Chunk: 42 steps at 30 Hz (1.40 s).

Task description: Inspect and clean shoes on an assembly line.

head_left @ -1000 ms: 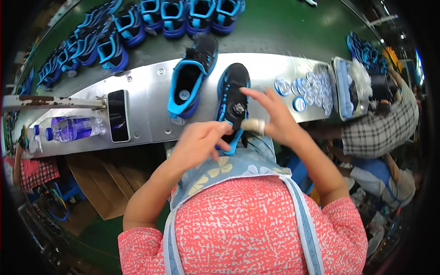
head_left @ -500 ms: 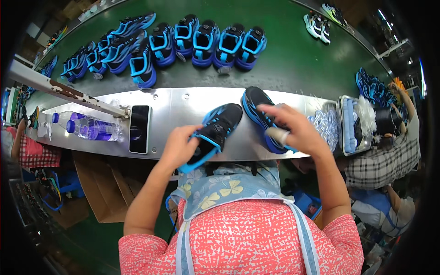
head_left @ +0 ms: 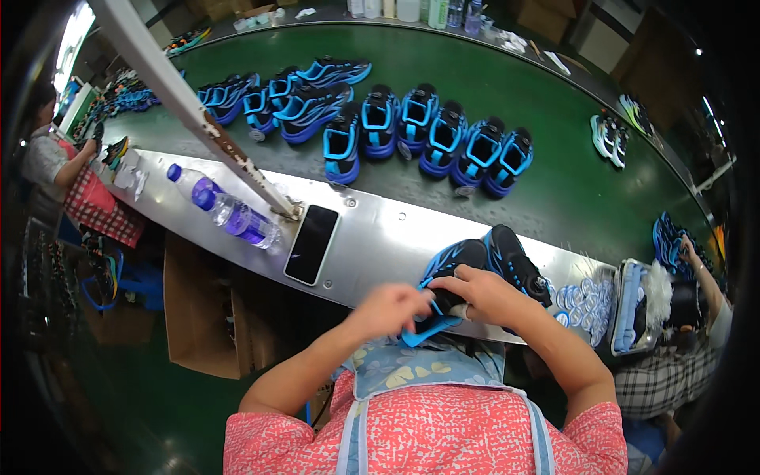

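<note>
Two black-and-blue sneakers lie side by side at the front edge of the metal ledge. The nearer sneaker (head_left: 461, 255) points away from me, its blue heel (head_left: 427, 331) toward my apron. My right hand (head_left: 489, 294) bends its fingers over that shoe's opening and grips it; a pale wrap shows on one finger. My left hand (head_left: 389, 310), smeared by motion, is at the left side of the same opening, so its fingers are unclear. The other sneaker (head_left: 516, 265) lies just beyond my right hand, which hides part of it.
Similar sneakers (head_left: 445, 138) stand in a row on the green belt (head_left: 546, 95). A phone (head_left: 312, 245), purple-capped bottles (head_left: 237, 218) and a rusty post (head_left: 229, 150) are left. Round silver discs (head_left: 586, 305) and a tray (head_left: 629, 309) lie right. Co-workers sit at both sides.
The view has turned, shifting the scene rightward and down. My right hand has gone from the right-hand sneaker to the left-hand one, and the two shoes now sit closer together.
</note>
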### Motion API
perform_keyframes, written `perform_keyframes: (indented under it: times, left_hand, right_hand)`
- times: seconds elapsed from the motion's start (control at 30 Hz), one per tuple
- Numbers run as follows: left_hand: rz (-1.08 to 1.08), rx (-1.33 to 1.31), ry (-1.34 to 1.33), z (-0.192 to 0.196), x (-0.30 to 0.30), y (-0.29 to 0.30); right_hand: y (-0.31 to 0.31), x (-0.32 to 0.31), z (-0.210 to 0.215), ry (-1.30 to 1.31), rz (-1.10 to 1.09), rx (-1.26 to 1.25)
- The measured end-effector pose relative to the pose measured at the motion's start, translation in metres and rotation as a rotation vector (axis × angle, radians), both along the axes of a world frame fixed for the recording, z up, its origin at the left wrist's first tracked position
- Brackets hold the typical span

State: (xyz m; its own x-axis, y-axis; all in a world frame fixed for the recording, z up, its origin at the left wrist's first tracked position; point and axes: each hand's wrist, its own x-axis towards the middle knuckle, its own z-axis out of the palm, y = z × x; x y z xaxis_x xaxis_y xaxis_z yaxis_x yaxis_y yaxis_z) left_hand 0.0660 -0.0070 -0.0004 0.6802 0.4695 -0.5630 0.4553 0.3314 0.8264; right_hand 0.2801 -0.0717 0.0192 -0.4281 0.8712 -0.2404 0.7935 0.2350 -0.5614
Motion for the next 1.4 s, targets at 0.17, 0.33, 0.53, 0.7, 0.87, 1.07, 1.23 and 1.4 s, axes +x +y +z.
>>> perform_keyframes:
  times: [0.17, 0.33, 0.53, 0.7, 0.87, 1.07, 1.23, 1.4]
  left_hand:
    - [-0.027, -0.117, -0.005, -0.026, 0.012, -0.015]
    - [-0.073, 0.313, -0.064, -0.041, 0.021, -0.031]
    - [-0.109, 0.064, -0.024, -0.031, 0.017, -0.028]
    - [-0.093, 0.069, 0.000, -0.025, 0.018, -0.026]
    - [-0.100, 0.083, 0.007, -0.029, 0.021, -0.031]
    - [-0.035, 0.096, -0.019, -0.035, 0.019, -0.033]
    - [-0.004, 0.082, -0.022, -0.031, 0.017, -0.035]
    - [-0.013, 0.072, -0.046, -0.032, 0.019, -0.037]
  right_hand:
    - [-0.004, -0.003, 0.019, 0.248, -0.044, -0.146]
    - [-0.023, -0.015, -0.024, -0.005, -0.203, 0.157]
    - [-0.013, -0.025, -0.007, -0.053, -0.087, 0.301]
    - [-0.015, -0.028, -0.006, -0.070, -0.259, 0.164]
    - [-0.021, -0.030, -0.020, -0.167, -0.200, 0.317]
    - [-0.012, -0.031, -0.011, -0.013, -0.149, 0.510]
    - [-0.009, -0.039, -0.015, -0.032, -0.306, 0.238]
    - [-0.015, -0.041, -0.020, -0.137, -0.216, 0.416]
